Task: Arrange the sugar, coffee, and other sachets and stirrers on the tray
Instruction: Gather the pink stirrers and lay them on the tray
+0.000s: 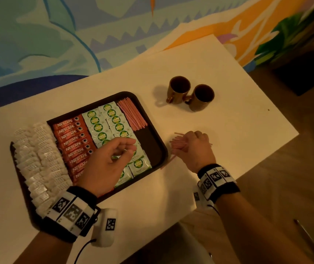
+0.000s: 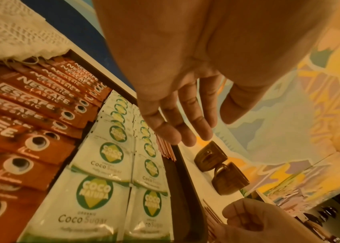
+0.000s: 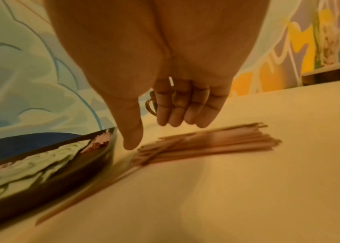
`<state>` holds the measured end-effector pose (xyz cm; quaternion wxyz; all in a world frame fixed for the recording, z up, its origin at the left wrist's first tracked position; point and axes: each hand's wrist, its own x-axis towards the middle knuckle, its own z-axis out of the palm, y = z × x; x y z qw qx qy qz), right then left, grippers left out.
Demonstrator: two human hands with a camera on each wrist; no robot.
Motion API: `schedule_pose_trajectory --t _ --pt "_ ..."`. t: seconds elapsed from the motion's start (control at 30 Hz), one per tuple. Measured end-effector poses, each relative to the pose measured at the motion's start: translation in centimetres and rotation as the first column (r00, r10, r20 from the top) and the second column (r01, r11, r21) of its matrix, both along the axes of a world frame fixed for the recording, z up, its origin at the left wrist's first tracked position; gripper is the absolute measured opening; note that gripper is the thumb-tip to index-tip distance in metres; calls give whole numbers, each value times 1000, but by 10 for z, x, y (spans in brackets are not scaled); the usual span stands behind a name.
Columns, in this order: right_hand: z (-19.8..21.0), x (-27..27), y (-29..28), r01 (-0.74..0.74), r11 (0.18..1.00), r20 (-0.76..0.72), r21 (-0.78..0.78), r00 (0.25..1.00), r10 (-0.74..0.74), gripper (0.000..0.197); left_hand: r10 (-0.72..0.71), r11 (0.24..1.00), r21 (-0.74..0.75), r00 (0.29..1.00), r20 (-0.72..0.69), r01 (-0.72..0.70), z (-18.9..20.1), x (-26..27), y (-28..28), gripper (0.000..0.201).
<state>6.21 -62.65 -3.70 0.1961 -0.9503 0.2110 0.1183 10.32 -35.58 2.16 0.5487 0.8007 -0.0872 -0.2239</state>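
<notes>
A dark brown tray (image 1: 149, 144) holds rows of white sachets (image 1: 38, 159), red Nescafe sticks (image 1: 74, 141), green-and-white Coco Sugar sachets (image 1: 102, 122) and a bundle of pink stirrers (image 1: 132, 116) in its far right corner. My left hand (image 1: 127, 147) hovers over the Coco Sugar sachets (image 2: 94, 197), fingers (image 2: 185, 128) relaxed, holding nothing. Right of the tray, a loose pile of stirrers (image 3: 206, 144) lies on the table. My right hand (image 3: 154, 128) hangs just above that pile with fingers straight and thumb apart, gripping nothing. One stirrer (image 3: 85, 192) lies alone beside the tray's edge.
Two brown mugs (image 1: 179, 88) (image 1: 202, 97) stand side by side on the white table (image 1: 238, 121) beyond the tray. The table's right edge and near corner are close to my right wrist. A painted wall runs behind the table.
</notes>
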Motion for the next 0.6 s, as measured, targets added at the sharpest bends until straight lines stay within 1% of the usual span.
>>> schedule_pose_trajectory --t 0.07,0.1,0.13,0.2,0.27,0.3,0.47,0.6 --pt "-6 -3 0 52 999 25 -11 998 -52 62 -19 1000 2 1000 2 19 1 -4 0 25" --pt "-9 -4 -1 69 998 34 -6 997 -69 61 -26 1000 0 1000 4 26 1 -6 0 25" --pt "-10 -5 -2 76 997 43 4 996 -76 57 -30 1000 -5 1000 4 30 0 -8 1 26" --pt "-10 -8 -4 64 997 65 37 996 -66 43 -27 1000 -12 1000 1 27 -1 -11 2 27" --pt "-11 -11 -8 13 998 101 57 995 -19 26 -28 1000 -12 1000 -5 28 -2 -14 3 27" --pt "-12 -13 -10 -21 998 116 53 993 14 21 -30 999 -15 1000 -6 30 -2 -15 3 27" --pt "-16 -22 -14 -216 976 97 5 972 215 23 -59 998 -14 998 7 59 -6 -17 0 27" --pt "-21 -22 -11 -221 975 108 -9 969 220 13 -117 993 5 993 5 117 -11 -15 -18 28"
